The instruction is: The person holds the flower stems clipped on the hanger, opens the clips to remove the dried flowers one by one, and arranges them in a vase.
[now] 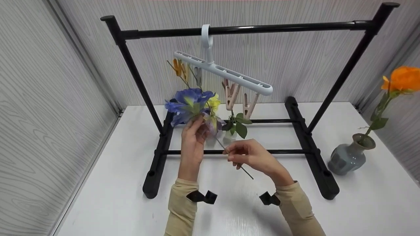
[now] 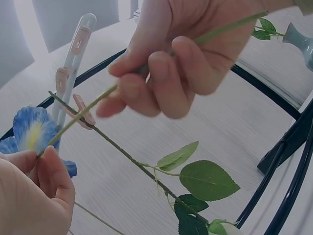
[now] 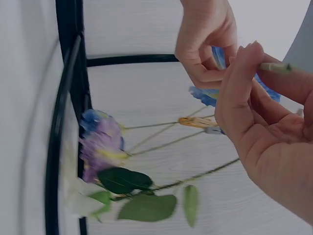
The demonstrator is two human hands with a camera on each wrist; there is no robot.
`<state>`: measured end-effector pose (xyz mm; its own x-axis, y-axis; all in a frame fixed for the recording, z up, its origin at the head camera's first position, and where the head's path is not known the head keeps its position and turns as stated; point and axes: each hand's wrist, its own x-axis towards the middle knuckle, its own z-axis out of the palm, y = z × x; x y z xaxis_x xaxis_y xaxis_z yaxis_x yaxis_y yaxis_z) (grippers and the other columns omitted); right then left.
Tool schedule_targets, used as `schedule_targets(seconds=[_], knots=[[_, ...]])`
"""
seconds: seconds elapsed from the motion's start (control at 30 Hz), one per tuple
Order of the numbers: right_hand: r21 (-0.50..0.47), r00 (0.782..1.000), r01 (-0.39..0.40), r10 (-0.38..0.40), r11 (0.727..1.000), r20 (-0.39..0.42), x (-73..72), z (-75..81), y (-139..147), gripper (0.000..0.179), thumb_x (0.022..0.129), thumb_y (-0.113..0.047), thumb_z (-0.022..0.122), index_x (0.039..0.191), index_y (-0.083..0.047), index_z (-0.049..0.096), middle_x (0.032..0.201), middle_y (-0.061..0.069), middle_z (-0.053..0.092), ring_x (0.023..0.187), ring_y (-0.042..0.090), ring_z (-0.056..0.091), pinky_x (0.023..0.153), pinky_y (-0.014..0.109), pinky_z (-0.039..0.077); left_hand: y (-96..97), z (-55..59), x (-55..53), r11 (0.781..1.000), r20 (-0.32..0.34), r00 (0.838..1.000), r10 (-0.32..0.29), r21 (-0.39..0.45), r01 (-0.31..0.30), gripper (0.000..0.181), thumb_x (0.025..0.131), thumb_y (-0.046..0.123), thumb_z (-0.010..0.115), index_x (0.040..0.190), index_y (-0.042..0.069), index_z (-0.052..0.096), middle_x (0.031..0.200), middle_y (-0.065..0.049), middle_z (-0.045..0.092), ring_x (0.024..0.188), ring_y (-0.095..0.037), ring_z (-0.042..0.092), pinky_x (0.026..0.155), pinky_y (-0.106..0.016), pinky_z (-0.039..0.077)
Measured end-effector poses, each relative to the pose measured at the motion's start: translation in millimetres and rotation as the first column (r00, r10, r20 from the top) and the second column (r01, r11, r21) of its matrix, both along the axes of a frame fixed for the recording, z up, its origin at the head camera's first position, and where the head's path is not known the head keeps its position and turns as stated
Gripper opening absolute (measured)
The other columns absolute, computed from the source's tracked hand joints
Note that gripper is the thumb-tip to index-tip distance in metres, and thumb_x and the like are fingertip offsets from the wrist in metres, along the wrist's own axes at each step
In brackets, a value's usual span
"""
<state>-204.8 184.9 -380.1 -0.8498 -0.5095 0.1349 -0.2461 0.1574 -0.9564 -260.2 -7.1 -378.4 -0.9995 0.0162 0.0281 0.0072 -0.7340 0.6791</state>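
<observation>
My left hand (image 1: 194,141) pinches the stem of a blue artificial flower (image 1: 188,101) right below its petals. Further down the same stem (image 1: 246,172), my right hand (image 1: 251,155) holds it between thumb and curled fingers, and the bare end sticks out past them. The left wrist view shows the green stem (image 2: 230,28) running slantwise from one hand to the other. Behind the hands, a purple and yellow flower (image 3: 102,147) and a white flower (image 3: 85,198) with green leaves (image 3: 146,208) hang upside down from clothespins.
A pale clip hanger (image 1: 231,76) hangs from the black rack's top bar (image 1: 262,29). On it are an orange clothespin (image 1: 177,67), pink clothespins (image 1: 232,96) and others. At right stands a grey-blue vase (image 1: 347,159) with an orange flower (image 1: 405,79).
</observation>
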Motion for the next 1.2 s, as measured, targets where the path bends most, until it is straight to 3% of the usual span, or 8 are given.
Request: schedule_targets(seconds=[0.2,0.27,0.37,0.63,0.77,0.87,1.0,1.2], knots=[[0.02,0.986,0.09,-0.086,0.996,-0.146,12.2,15.1,12.0,0.009,0.087,-0.004,0.068,0.095,0.0,0.069,0.078,0.009,0.063,0.066,0.016,0.059,0.061,0.032,0.055,-0.4,0.8,5.8,0.997,-0.125,0.989,-0.078,-0.007,0.078,0.007,0.094,0.012,0.062,0.098,0.007,0.065,0.09,-0.006,0.062,0.078,-0.016,0.062,0.064,-0.024,0.05],[-0.039,0.98,0.122,-0.127,0.992,-0.155,15.6,19.5,17.2,0.009,0.087,-0.004,0.069,0.094,0.001,0.069,0.078,0.008,0.064,0.065,0.015,0.059,0.061,0.03,0.054,-0.4,-0.7,5.3,0.994,-0.168,0.98,-0.106,-0.029,0.102,0.009,0.095,0.014,0.06,0.099,0.008,0.066,0.093,-0.007,0.063,0.08,-0.017,0.063,0.064,-0.025,0.051],[-0.167,0.972,0.17,-0.194,0.971,-0.136,20.1,24.8,25.3,0.009,0.085,0.001,0.068,0.093,0.005,0.068,0.081,0.008,0.065,0.065,0.014,0.059,0.061,0.027,0.053,-0.3,-3.2,2.9,0.992,-0.169,0.979,-0.114,-0.068,0.104,0.014,0.098,0.014,0.054,0.1,0.008,0.066,0.095,-0.008,0.063,0.081,-0.019,0.064,0.064,-0.027,0.052],[-0.426,0.918,0.319,-0.387,0.847,-0.084,18.1,31.2,45.0,0.006,0.084,0.012,0.062,0.089,0.01,0.064,0.077,0.012,0.064,0.063,0.018,0.06,0.059,0.027,0.053,-6.1,-7.9,-4.6,0.992,-0.118,0.993,-0.027,-0.125,0.012,0.018,0.1,0.015,0.051,0.106,0.002,0.062,0.105,-0.012,0.064,0.094,-0.025,0.065,0.07,-0.033,0.054],[-0.53,0.911,0.325,-0.41,0.783,-0.047,16.1,33.4,55.1,0.006,0.086,0.014,0.059,0.091,0.015,0.061,0.081,0.012,0.064,0.066,0.018,0.06,0.06,0.028,0.054,-13.6,-11.6,-10.2,0.988,-0.122,0.991,0.051,-0.136,-0.068,0.02,0.101,0.014,0.048,0.112,0.0,0.057,0.114,-0.012,0.059,0.106,-0.028,0.06,0.077,-0.035,0.052],[-0.566,0.907,0.321,-0.419,0.759,-0.047,16.7,34.9,63.8,0.007,0.087,0.013,0.059,0.093,0.015,0.06,0.082,0.012,0.065,0.067,0.018,0.06,0.062,0.027,0.054,-20.7,-16.2,-16.1,0.982,-0.111,0.988,0.112,-0.141,-0.127,0.025,0.101,0.013,0.047,0.121,-0.002,0.052,0.123,-0.013,0.052,0.113,-0.029,0.053,0.087,-0.039,0.048],[-0.595,0.894,0.323,-0.444,0.736,-0.065,17.9,36.0,76.1,0.007,0.088,0.011,0.06,0.094,0.013,0.062,0.081,0.012,0.066,0.068,0.018,0.061,0.063,0.026,0.053,-30.6,-26.9,-27.0,0.957,-0.111,0.975,0.195,-0.195,-0.214,0.033,0.1,0.011,0.047,0.131,0.0,0.046,0.135,-0.014,0.042,0.118,-0.028,0.046,0.103,-0.048,0.036],[-0.657,0.893,0.304,-0.447,0.69,-0.057,20.6,38.2,96.1,0.011,0.087,0.014,0.059,0.097,0.014,0.063,0.081,0.014,0.066,0.069,0.018,0.063,0.064,0.025,0.054,-43.8,-44.7,-40.6,0.87,-0.148,0.96,0.237,-0.407,-0.278,0.05,0.099,0.019,0.051,0.146,0.012,0.036,0.152,-0.008,0.029,0.137,-0.022,0.031,0.112,-0.04,0.024]])
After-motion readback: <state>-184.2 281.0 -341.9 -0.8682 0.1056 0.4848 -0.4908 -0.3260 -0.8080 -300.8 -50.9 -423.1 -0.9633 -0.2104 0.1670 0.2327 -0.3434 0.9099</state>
